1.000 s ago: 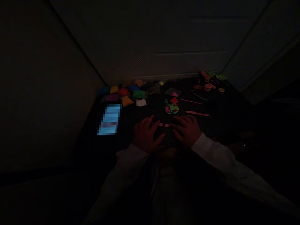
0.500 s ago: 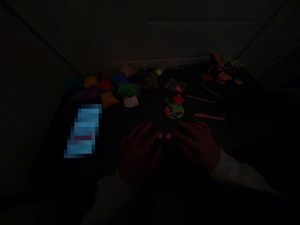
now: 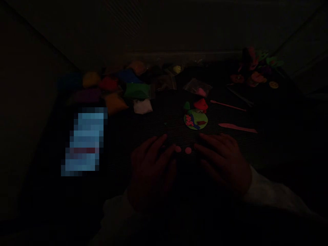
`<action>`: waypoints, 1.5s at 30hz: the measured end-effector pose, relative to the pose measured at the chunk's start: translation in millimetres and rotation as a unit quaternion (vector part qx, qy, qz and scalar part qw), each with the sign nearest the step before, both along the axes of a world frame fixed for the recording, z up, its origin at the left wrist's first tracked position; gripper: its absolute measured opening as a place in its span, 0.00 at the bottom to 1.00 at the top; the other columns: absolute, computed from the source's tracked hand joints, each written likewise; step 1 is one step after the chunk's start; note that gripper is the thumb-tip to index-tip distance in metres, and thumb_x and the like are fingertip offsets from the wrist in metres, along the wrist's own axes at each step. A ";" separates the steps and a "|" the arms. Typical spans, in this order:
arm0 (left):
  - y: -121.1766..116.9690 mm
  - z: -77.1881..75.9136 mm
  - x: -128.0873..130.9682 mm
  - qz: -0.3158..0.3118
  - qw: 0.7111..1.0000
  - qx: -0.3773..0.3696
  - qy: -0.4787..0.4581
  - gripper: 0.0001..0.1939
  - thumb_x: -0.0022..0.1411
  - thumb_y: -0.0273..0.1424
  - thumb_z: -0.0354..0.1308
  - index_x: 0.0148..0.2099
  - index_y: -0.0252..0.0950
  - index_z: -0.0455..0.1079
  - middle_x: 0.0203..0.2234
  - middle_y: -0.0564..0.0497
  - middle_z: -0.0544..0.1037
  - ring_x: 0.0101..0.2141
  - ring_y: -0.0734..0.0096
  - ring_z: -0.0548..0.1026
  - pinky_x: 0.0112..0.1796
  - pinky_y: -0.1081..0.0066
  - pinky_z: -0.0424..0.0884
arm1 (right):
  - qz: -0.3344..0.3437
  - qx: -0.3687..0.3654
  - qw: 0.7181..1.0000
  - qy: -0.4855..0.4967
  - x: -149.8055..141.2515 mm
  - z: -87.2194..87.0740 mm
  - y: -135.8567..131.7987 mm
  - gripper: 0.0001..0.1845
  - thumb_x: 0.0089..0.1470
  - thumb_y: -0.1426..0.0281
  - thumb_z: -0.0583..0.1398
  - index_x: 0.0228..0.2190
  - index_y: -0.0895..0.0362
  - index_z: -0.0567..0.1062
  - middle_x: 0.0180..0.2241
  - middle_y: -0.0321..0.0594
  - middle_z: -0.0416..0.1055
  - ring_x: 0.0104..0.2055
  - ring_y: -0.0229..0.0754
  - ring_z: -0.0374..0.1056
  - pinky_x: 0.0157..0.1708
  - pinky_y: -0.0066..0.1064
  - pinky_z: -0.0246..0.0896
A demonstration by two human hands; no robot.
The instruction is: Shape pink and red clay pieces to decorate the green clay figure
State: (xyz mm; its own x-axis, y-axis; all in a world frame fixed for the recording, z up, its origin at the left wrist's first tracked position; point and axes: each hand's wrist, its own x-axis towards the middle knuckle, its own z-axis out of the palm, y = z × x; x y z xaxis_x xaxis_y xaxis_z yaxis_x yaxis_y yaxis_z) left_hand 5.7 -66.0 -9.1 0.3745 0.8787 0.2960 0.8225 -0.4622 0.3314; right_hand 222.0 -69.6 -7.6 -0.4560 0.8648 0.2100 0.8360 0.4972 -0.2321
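Note:
Two small pink clay discs (image 3: pixel 188 150) lie side by side on the dark table between my hands. My left hand (image 3: pixel 152 167) rests palm down with fingers spread, its index fingertip at the left disc (image 3: pixel 178 149), apparently touching it. Palm down on the other side, my right hand (image 3: pixel 222 160) has its fingers apart and a fingertip just right of the other disc. Neither hand grips anything. Just beyond them sits a round green clay base (image 3: pixel 204 125) bearing a red-roofed clay house (image 3: pixel 200 104), a blue strip and small pink pieces. The scene is very dark.
Bags of coloured clay, including a green one (image 3: pixel 138 91) and a white one (image 3: pixel 142 106), line the back left. A blurred bright screen (image 3: pixel 84 140) lies left. To the right are a pink clay knife (image 3: pixel 238 128), a thin pink tool (image 3: pixel 228 105) and clay figures (image 3: pixel 257 78).
The camera view has shifted slightly, spreading the table items outward. My left index fingertip now reaches closer over the left disc; both hands otherwise keep nearly the same pose.

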 end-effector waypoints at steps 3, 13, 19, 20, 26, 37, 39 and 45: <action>-0.8 -0.7 0.1 0.002 1.000 0.000 -0.001 0.18 0.53 0.30 0.52 0.48 0.38 0.63 0.51 0.46 0.62 0.51 0.57 0.58 0.47 0.54 0.57 | 0.006 -0.004 1.000 0.017 1.9 1.6 1.0 0.20 0.50 0.67 0.52 0.47 0.52 0.64 0.52 0.40 0.56 0.50 0.45 0.54 0.49 0.45 0.45; -1.9 -1.4 3.1 0.006 1.000 -0.001 -0.016 0.17 0.53 0.30 0.52 0.47 0.40 0.64 0.50 0.47 0.63 0.51 0.56 0.57 0.47 0.54 0.56 | 0.004 0.019 0.998 -0.052 -7.3 1.8 -3.9 0.21 0.50 0.64 0.53 0.47 0.50 0.64 0.54 0.39 0.54 0.50 0.49 0.53 0.49 0.50 0.41; -2.9 -1.6 3.0 0.007 1.000 -0.001 -0.016 0.17 0.53 0.31 0.52 0.47 0.39 0.64 0.51 0.47 0.63 0.51 0.57 0.57 0.48 0.55 0.55 | 0.000 0.017 0.998 -0.067 -7.8 2.3 -3.3 0.21 0.51 0.63 0.52 0.48 0.49 0.64 0.54 0.38 0.53 0.50 0.49 0.53 0.50 0.50 0.39; -2.9 -1.7 3.0 0.007 1.000 -0.002 -0.015 0.17 0.53 0.31 0.52 0.47 0.39 0.64 0.51 0.47 0.63 0.51 0.57 0.57 0.48 0.55 0.55 | 0.000 0.019 0.998 -0.067 -7.8 2.2 -3.2 0.21 0.51 0.63 0.52 0.48 0.49 0.64 0.54 0.38 0.53 0.50 0.48 0.53 0.50 0.50 0.39; -2.2 -1.5 3.3 0.009 1.000 0.002 -0.011 0.17 0.53 0.31 0.52 0.47 0.39 0.64 0.51 0.47 0.63 0.51 0.57 0.57 0.48 0.56 0.55 | -0.002 0.027 0.997 -0.067 -7.9 1.2 -3.9 0.20 0.51 0.62 0.52 0.47 0.49 0.64 0.54 0.38 0.54 0.50 0.48 0.54 0.50 0.50 0.39; -2.0 -2.7 3.0 0.008 1.000 0.008 -0.019 0.17 0.53 0.31 0.52 0.47 0.40 0.64 0.50 0.47 0.63 0.51 0.56 0.58 0.47 0.54 0.56 | 0.005 0.015 0.998 -0.061 -8.0 0.9 -2.9 0.21 0.50 0.63 0.53 0.47 0.50 0.64 0.54 0.40 0.53 0.50 0.49 0.53 0.50 0.51 0.39; -2.3 -2.4 2.8 0.008 1.000 0.006 -0.019 0.18 0.53 0.31 0.52 0.47 0.40 0.64 0.51 0.47 0.63 0.51 0.56 0.57 0.47 0.54 0.55 | 0.009 0.006 0.999 -0.042 -5.8 1.5 -1.8 0.22 0.50 0.63 0.53 0.48 0.52 0.63 0.54 0.41 0.53 0.50 0.48 0.53 0.50 0.49 0.40; -4.4 1.6 10.6 -0.031 0.999 0.008 0.016 0.18 0.53 0.33 0.52 0.48 0.44 0.63 0.52 0.47 0.62 0.51 0.54 0.57 0.45 0.52 0.55 | 0.007 0.015 1.000 -0.006 -0.4 -0.2 -1.1 0.20 0.50 0.65 0.52 0.46 0.54 0.65 0.52 0.42 0.56 0.50 0.46 0.54 0.51 0.46 0.42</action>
State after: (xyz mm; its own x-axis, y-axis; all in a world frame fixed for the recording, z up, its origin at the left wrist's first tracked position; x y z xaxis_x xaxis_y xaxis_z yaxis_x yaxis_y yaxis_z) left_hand 16.3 -70.4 -7.6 0.4377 0.8488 0.2967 0.8021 -0.5177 0.2978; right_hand 221.6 -70.7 -7.8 -0.4699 0.8519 0.2310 0.8318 0.5150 -0.2072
